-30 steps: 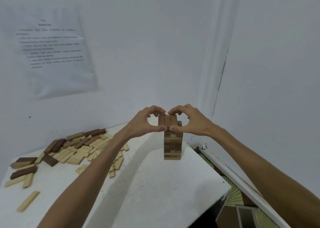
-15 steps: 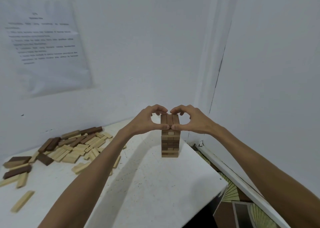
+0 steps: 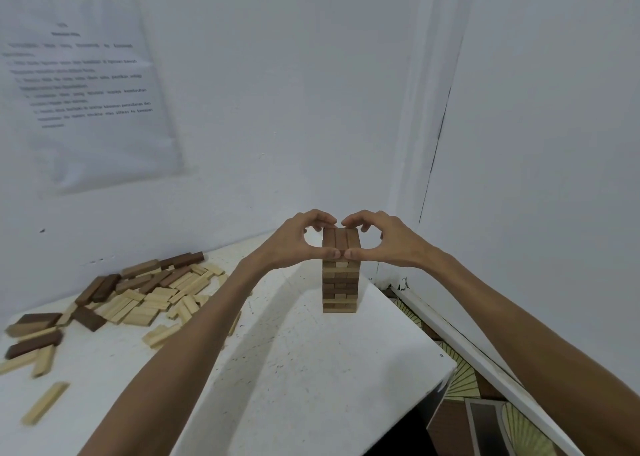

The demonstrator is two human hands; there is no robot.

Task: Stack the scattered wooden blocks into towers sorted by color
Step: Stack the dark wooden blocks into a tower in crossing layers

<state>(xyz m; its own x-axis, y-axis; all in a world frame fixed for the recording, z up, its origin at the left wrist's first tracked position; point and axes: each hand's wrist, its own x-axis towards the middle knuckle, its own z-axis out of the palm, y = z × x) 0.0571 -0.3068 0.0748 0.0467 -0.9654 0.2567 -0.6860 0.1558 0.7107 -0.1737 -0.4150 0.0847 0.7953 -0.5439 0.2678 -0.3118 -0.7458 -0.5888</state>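
Nothing much moved vs 0.5 s back: both hands same place on tower top, thumbs still on the near face.

Near → far, all rel. to the tower [image 3: 339,289]:
- Table [image 3: 311,386], white. One light block [image 3: 45,403] lies alone, well left and nearer than the tower.
- Tower stands upright near the table's right edge, brown tones. Top layer [image 3: 341,239] = 3 brown blocks side by side.
- Left hand [image 3: 294,241] on the tower's left, right hand [image 3: 388,244] on its right. Each pinches the top layer front-to-back: thumb tips [image 3: 332,255] nearly touching on the near face, index fingers curled over to the far edge. Other fingers hidden behind, can't tell.
- Loose blocks [image 3: 149,300], light + dark mixed, piled well left of the tower.
- Printed sheet [image 3: 86,92] on the wall, up-left behind the tower; txt unreadable.

Step in hand, my read: squaring the top layer. To do it well:
- Squeeze evenly from both sides, light force.
- No push downward or sideways on the lower layers.
- Check the ends sit flush, then let go both hands together, straight out.

Risk: uneven release knocks the stack toward the right edge.
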